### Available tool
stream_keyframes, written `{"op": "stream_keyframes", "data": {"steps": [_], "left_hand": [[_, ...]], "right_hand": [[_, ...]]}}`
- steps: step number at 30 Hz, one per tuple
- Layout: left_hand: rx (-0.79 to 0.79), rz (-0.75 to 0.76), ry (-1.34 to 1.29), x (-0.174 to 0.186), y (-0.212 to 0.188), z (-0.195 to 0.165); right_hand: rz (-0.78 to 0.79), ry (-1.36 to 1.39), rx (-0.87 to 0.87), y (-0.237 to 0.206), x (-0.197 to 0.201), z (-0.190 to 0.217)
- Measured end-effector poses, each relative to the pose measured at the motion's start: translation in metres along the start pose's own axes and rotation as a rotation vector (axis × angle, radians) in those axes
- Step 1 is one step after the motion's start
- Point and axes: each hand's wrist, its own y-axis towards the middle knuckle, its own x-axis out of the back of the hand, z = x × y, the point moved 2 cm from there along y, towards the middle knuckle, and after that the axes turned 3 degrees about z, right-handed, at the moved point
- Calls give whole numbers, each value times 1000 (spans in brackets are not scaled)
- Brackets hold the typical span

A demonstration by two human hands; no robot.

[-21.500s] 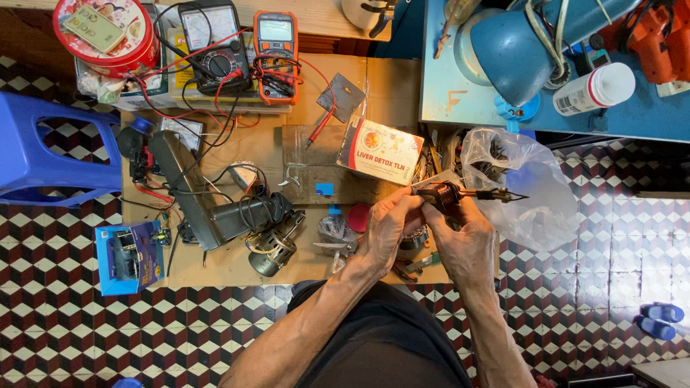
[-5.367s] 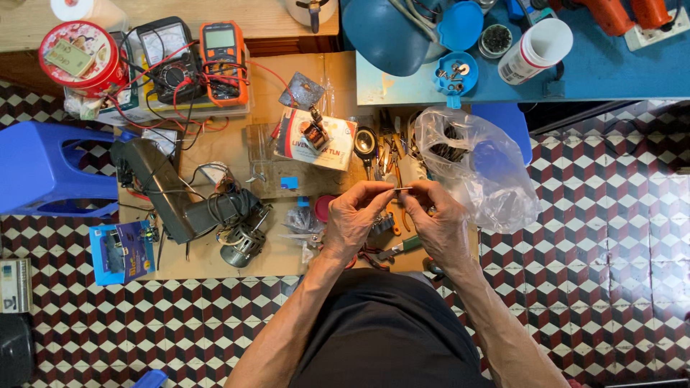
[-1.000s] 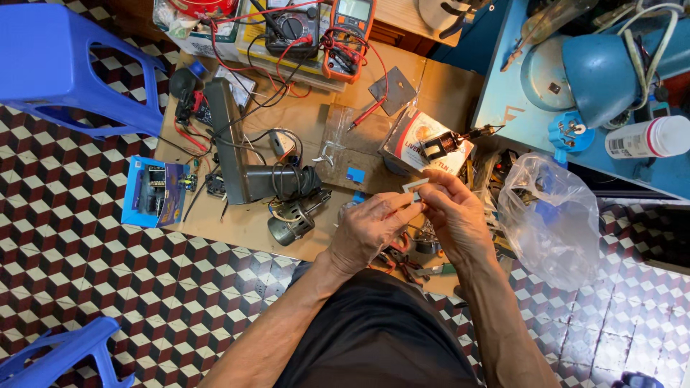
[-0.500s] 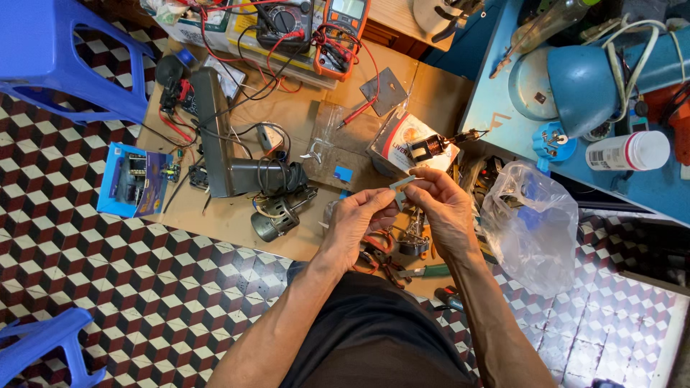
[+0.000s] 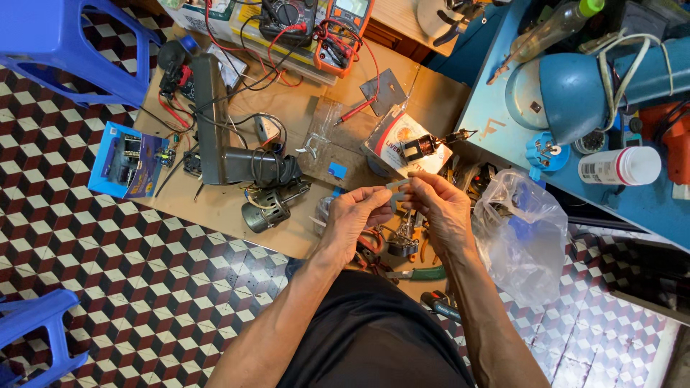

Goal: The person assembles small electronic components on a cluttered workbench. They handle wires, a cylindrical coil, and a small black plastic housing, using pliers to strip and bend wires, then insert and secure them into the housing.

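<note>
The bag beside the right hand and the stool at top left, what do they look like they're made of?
Bag: thin clear plastic film, judging by its glossy wrinkles and see-through look. Stool: probably moulded plastic, uniformly blue with a smooth, slightly shiny surface.

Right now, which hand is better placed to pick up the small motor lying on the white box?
The right hand. It is closer to the small motor on the white box, which lies just above its fingers. The left hand sits further off. Both hands pinch a small pale part, so one must let go first.
</note>
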Motion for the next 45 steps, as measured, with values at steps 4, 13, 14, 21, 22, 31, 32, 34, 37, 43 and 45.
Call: {"op": "stream_keyframes", "data": {"steps": [4,13,14,21,22,31,32,34,37,43,45], "left_hand": [[-77,-94,15,6,22,-7],[-123,-51,99,-5,59,-12],[-114,-58,131,-5,59,-13],[-94,-43,191,-5,69,-14],[-98,-44,195,-6,71,-13],[-99,-92,230,-10,85,-5],[-98,-87,218,-9,87,-4],[-94,-75,193,-8,89,-3],[-79,-53,173,-5,90,-1],[-31,-36,104,-3,89,-1],[1,-45,117,-3,89,-3]], "right_hand": [[-171,-320,174,-3,6,14],[-133,-617,286,22,15,35],[-106,-627,289,23,14,34],[-61,-617,228,27,11,26],[-55,-620,228,27,11,25],[-43,-644,210,30,15,20],[-45,-644,211,32,16,19],[-52,-715,224,36,15,16],[-63,-843,212,39,18,15],[-32,-1005,239,45,18,14],[-25,-1058,268,46,19,14]]}}
